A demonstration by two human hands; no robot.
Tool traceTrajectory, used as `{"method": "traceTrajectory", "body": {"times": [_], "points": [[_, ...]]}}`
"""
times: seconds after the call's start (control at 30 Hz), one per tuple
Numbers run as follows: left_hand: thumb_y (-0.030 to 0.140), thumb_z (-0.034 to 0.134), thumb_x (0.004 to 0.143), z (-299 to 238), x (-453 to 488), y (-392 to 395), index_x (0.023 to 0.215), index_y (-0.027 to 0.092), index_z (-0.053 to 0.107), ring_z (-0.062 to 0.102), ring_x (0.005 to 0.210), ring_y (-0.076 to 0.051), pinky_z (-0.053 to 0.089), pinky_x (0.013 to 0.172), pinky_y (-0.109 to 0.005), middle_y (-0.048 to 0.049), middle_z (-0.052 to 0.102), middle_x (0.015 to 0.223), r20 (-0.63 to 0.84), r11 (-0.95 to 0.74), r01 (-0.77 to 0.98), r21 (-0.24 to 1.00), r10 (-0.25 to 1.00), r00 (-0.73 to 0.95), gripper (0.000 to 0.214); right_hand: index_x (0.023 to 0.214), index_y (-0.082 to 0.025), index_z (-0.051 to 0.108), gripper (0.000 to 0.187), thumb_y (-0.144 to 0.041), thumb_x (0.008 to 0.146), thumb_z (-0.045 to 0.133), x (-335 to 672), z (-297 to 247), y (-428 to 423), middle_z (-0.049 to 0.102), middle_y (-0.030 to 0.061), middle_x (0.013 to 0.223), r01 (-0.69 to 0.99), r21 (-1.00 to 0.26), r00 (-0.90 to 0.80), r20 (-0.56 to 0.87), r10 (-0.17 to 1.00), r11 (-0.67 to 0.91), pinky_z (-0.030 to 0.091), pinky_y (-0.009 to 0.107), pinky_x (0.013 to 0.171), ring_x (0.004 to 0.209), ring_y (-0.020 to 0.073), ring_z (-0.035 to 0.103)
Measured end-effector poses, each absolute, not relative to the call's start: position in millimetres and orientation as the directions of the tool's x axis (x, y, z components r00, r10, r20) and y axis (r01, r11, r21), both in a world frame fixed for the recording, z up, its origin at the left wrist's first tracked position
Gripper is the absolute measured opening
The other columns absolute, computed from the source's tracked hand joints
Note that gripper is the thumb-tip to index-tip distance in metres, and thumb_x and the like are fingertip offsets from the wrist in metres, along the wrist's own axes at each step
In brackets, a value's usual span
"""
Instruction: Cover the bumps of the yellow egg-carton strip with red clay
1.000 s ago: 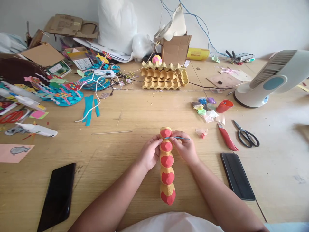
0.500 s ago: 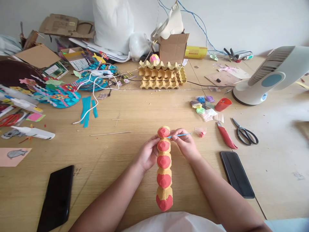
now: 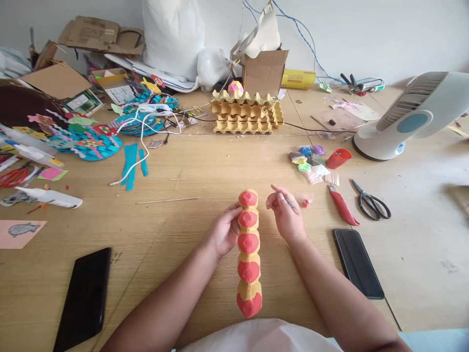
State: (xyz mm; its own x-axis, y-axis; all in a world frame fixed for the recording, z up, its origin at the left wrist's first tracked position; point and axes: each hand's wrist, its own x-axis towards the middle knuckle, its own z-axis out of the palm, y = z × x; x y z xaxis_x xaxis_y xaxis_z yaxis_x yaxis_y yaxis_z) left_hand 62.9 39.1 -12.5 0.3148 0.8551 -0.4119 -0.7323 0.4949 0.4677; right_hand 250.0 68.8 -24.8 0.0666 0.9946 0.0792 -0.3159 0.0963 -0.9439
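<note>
My left hand [image 3: 224, 231] grips the upper left side of an egg carton strip [image 3: 249, 252], a yellowish row of several cups with red patches on their tops. Its thumb lies near the second cup from the far end, and the fingers behind are partly hidden. Just to the right, apart from the strip, my right hand [image 3: 287, 215] is closed on a thin blue stick [image 3: 290, 201], its index finger raised. What tip the stick has is too small to tell. A small clear bag with red material [image 3: 305, 201] lies right beside that hand.
Bags of coloured clay [image 3: 310, 164] and a red cup [image 3: 339, 158] lie ahead to the right. Scissors [image 3: 372, 201], a red-handled cutter [image 3: 343, 206] and a phone [image 3: 358, 264] are at right. A second phone [image 3: 83, 296] is at left; egg cartons [image 3: 244, 115] stand behind.
My right hand has drawn back to the right, away from the strip, and the blue stick has turned with it. My left hand keeps its hold on the strip.
</note>
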Motion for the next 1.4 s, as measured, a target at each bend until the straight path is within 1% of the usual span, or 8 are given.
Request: {"method": "traceTrajectory", "body": {"times": [0.07, 0.17, 0.27, 0.37, 0.57, 0.93, 1.23, 1.4], "points": [[0.016, 0.084, 0.086, -12, 63, 39, 0.102, 0.016, 0.079, 0.074, 0.072, -0.018, 0.058, 0.068, -0.026, -0.0059, 0.081, 0.089, -0.410, 0.493, -0.733, 0.469, 0.857, 0.314, 0.017, 0.109, -0.029, 0.076, 0.035, -0.060, 0.095, 0.075, 250, -24, 68, 0.073, 0.0016, 0.083, -0.261, -0.961, 0.086, 0.073, 0.994, 0.093, 0.055, 0.038, 0.080, 0.079, 0.0201, 0.065], [0.014, 0.083, 0.086, -11, 63, 40, 0.101, 0.016, 0.080, 0.073, 0.071, -0.017, 0.058, 0.068, -0.025, -0.0053, 0.081, 0.087, -0.412, 0.482, -0.742, 0.466, 0.860, 0.300, 0.015, 0.102, -0.027, 0.076, 0.031, -0.054, 0.089, 0.084, 248, -20, 64, 0.077, 0.0035, 0.095, -0.207, -0.978, -0.001, -0.004, 1.000, -0.004, 0.057, 0.037, 0.086, 0.088, 0.0206, 0.068], [0.013, 0.084, 0.085, -10, 64, 40, 0.104, 0.015, 0.080, 0.074, 0.072, -0.017, 0.058, 0.067, -0.025, -0.0059, 0.082, 0.089, -0.409, 0.481, -0.741, 0.468, 0.862, 0.301, 0.020, 0.099, -0.027, 0.077, 0.030, -0.045, 0.081, 0.090, 243, -16, 59, 0.076, 0.0015, 0.100, -0.276, -0.949, -0.161, -0.109, 0.981, -0.150, 0.056, 0.033, 0.085, 0.091, 0.0193, 0.067], [0.013, 0.083, 0.085, -10, 64, 38, 0.109, 0.014, 0.080, 0.074, 0.072, -0.017, 0.059, 0.067, -0.024, -0.0068, 0.083, 0.092, -0.397, 0.481, -0.726, 0.492, 0.866, 0.305, 0.024, 0.096, -0.026, 0.077, 0.027, -0.039, 0.077, 0.091, 239, -15, 57, 0.074, -0.0006, 0.096, -0.326, -0.921, -0.213, -0.148, 0.966, -0.214, 0.053, 0.030, 0.084, 0.089, 0.0173, 0.064], [0.013, 0.081, 0.086, -10, 66, 37, 0.105, 0.012, 0.080, 0.074, 0.070, -0.015, 0.059, 0.066, -0.023, -0.0072, 0.082, 0.089, -0.388, 0.486, -0.712, 0.506, 0.866, 0.316, 0.019, 0.086, -0.023, 0.073, 0.022, -0.037, 0.077, 0.088, 239, -17, 58, 0.067, -0.0018, 0.082, -0.298, -0.936, -0.174, -0.139, 0.975, -0.187, 0.046, 0.028, 0.074, 0.078, 0.0155, 0.056], [0.012, 0.081, 0.086, -10, 67, 37, 0.105, 0.011, 0.081, 0.076, 0.071, -0.015, 0.060, 0.065, -0.022, -0.0081, 0.083, 0.090, -0.400, 0.492, -0.714, 0.498, 0.861, 0.314, 0.019, 0.084, -0.023, 0.069, 0.023, -0.040, 0.079, 0.084, 239, -15, 57, 0.059, -0.0028, 0.077, -0.283, -0.944, -0.185, -0.121, 0.975, -0.171, 0.040, 0.029, 0.070, 0.073, 0.0147, 0.049], [0.014, 0.085, 0.083, -10, 68, 37, 0.105, 0.011, 0.081, 0.075, 0.072, -0.014, 0.060, 0.066, -0.021, -0.0077, 0.083, 0.091, -0.386, 0.489, -0.710, 0.506, 0.865, 0.320, 0.022, 0.080, -0.024, 0.065, 0.022, -0.037, 0.079, 0.082, 238, -16, 57, 0.056, -0.0032, 0.076, -0.271, -0.950, -0.168, -0.114, 0.979, -0.157, 0.042, 0.028, 0.068, 0.071, 0.0148, 0.047], [0.015, 0.085, 0.084, -9, 66, 38, 0.104, 0.013, 0.081, 0.075, 0.072, -0.015, 0.060, 0.067, -0.022, -0.0071, 0.083, 0.091, -0.375, 0.485, -0.714, 0.505, 0.869, 0.324, 0.020, 0.091, -0.024, 0.072, 0.029, -0.046, 0.080, 0.089, 247, -19, 61, 0.065, -0.0008, 0.084, -0.281, -0.943, -0.278, -0.097, 0.956, -0.178, 0.049, 0.030, 0.075, 0.079, 0.0165, 0.057]]}}
